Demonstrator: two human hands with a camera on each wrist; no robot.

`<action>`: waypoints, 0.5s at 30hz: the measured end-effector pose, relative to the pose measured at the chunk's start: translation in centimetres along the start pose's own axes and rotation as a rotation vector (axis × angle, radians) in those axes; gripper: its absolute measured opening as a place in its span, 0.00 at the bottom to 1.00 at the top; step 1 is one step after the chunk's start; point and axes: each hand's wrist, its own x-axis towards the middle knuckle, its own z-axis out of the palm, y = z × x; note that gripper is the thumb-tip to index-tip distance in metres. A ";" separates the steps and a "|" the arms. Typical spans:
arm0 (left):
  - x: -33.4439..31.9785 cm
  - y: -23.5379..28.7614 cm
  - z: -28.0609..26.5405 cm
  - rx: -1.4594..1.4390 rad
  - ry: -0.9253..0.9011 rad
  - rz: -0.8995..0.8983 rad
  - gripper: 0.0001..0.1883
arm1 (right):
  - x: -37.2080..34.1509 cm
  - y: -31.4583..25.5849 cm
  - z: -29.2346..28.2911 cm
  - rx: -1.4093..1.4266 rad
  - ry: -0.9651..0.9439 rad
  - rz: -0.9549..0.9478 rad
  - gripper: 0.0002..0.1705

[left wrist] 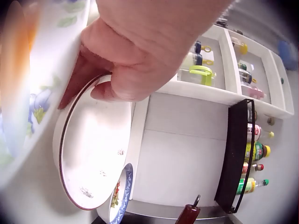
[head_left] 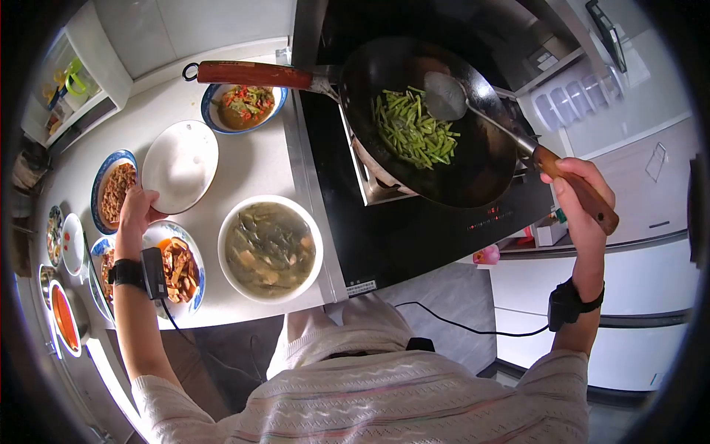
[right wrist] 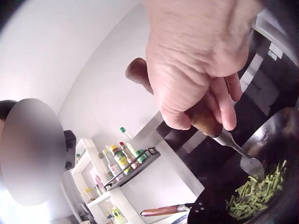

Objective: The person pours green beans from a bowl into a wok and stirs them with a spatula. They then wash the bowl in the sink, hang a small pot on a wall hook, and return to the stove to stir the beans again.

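My left hand [head_left: 136, 211] pinches the rim of a white shallow dish [head_left: 180, 166]. Its thumb lies over the dark rim in the left wrist view, where the dish [left wrist: 96, 154] shows small printed marks and no food. The wooden handle of a wok spatula [head_left: 566, 177] is in the grip of my right hand [head_left: 588, 194]. Inside the black wok [head_left: 481, 159], the metal spatula blade [head_left: 445, 96] overlaps the edge of a heap of cut green beans [head_left: 414, 129]. My right hand [right wrist: 201, 70] is above the wok's near side in the right wrist view.
A bowl of soup [head_left: 270, 250] stands near the counter's front edge. Around the dish are a bowl of minced meat [head_left: 118, 191], a plate of browned pieces [head_left: 180, 270] and a blue-rimmed bowl [head_left: 208, 111]. The wok's wooden handle [head_left: 251, 74] juts over the counter.
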 end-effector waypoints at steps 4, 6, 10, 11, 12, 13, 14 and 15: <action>1.1 -1.2 -0.8 -0.134 -0.058 0.116 0.16 | -0.2 -0.7 0.9 -0.201 -0.081 -0.064 0.13; 3.1 -2.9 -2.3 -0.041 -0.016 0.197 0.09 | 0.1 -2.8 2.7 -0.444 -0.210 -0.333 0.13; 1.2 -1.0 -0.8 -0.010 0.084 0.250 0.09 | -1.2 -5.2 7.9 -0.703 -0.411 -0.496 0.14; 0.1 -0.1 0.1 -0.060 0.126 0.227 0.10 | -1.2 -5.6 9.0 -0.682 -0.469 -0.529 0.17; -0.9 0.4 0.5 -0.168 0.098 0.224 0.11 | -1.2 -5.6 10.0 -0.664 -0.504 -0.523 0.19; -1.8 0.9 0.8 -0.274 0.070 0.223 0.13 | -1.1 -5.5 10.8 -0.645 -0.539 -0.516 0.20; -3.1 1.3 1.0 -0.296 0.075 0.218 0.13 | -0.9 -5.2 11.6 -0.618 -0.515 -0.536 0.23; -4.6 1.6 1.1 -0.319 0.083 0.213 0.14 | -0.5 -5.1 12.1 -0.602 -0.520 -0.566 0.23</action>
